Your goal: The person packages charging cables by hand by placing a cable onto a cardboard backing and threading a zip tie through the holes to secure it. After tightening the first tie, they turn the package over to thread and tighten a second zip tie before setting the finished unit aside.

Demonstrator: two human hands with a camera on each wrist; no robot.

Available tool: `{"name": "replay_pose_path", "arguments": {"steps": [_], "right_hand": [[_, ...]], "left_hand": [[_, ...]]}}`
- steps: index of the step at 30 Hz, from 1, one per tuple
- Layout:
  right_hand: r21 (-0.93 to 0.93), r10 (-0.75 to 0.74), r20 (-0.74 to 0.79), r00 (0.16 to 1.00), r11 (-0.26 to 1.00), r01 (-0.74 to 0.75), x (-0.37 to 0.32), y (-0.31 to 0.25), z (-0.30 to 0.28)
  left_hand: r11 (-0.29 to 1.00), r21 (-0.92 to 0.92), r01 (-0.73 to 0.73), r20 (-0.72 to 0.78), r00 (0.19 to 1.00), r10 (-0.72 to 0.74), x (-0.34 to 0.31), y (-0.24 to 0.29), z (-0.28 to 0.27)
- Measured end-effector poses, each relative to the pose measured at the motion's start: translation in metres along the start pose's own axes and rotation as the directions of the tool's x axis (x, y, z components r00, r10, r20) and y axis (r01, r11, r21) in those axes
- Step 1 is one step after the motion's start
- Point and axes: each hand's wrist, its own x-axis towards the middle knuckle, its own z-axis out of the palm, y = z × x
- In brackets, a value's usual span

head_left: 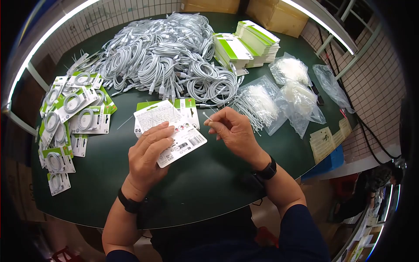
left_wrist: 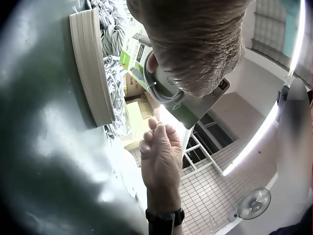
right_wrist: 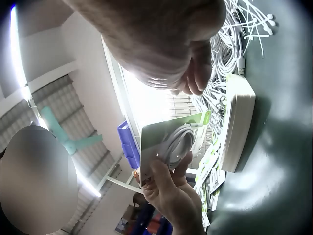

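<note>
In the head view my left hand [head_left: 148, 153] holds a packaging card [head_left: 192, 140], its printed back turned up and my fingers laid across it. A coiled light-grey cable [right_wrist: 180, 142] sits against the card's other face in the right wrist view, beside the left thumb. My right hand [head_left: 235, 131] pinches a thin white cable tie [head_left: 205, 115] between thumb and fingertips, just right of the card. Below the held card lies a stack of green-and-white cards [head_left: 190, 107], partly hidden by it.
Grey coiled cables [head_left: 157, 56] are heaped at the back. Carded cables [head_left: 72, 102] spread along the left. Taller card stacks [head_left: 233, 46] stand behind on the right. Loose white cable ties [head_left: 257, 105] spill from a clear bag, near more plastic bags [head_left: 301, 102] on the green table [head_left: 209, 187].
</note>
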Motion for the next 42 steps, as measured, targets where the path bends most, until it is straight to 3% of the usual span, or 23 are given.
{"name": "replay_pose_path", "arguments": {"steps": [1,3,4,7,15,24,28,42], "right_hand": [[-0.072,-0.174,-0.019,0.984,0.982,0.173,0.002,0.000,-0.001],[-0.215,-0.501,-0.020,0.865,0.847,0.486,0.005,0.000,-0.002],[-0.214,-0.497,-0.017,0.868,0.850,0.482,0.006,-0.002,-0.003],[-0.324,-0.677,-0.016,0.736,0.699,0.637,0.001,-0.008,-0.005],[-0.182,-0.744,0.119,0.657,0.634,0.752,-0.012,-0.019,0.009],[-0.123,-0.760,0.121,0.638,0.627,0.770,-0.015,-0.021,0.016],[-0.004,-0.733,0.075,0.676,0.678,0.735,-0.023,-0.024,0.026],[-0.007,-0.656,0.114,0.746,0.751,0.661,-0.024,-0.027,0.031]], "left_hand": [[1.000,-0.010,0.002,0.016,1.000,-0.002,-0.001,0.000,0.000],[1.000,-0.020,0.005,0.008,1.000,-0.005,0.000,-0.001,0.000],[0.999,-0.033,0.006,0.001,1.000,-0.006,0.000,-0.002,0.001],[0.999,-0.048,0.014,0.012,1.000,-0.014,-0.003,-0.001,0.002],[1.000,-0.023,-0.020,0.057,0.998,0.021,0.000,-0.002,0.001],[0.998,-0.030,-0.046,0.047,0.998,0.047,-0.001,-0.004,0.002],[0.998,-0.042,-0.042,0.045,0.998,0.044,-0.002,-0.005,0.000],[0.997,-0.056,-0.046,0.049,0.998,0.049,-0.002,-0.002,0.000]]}}
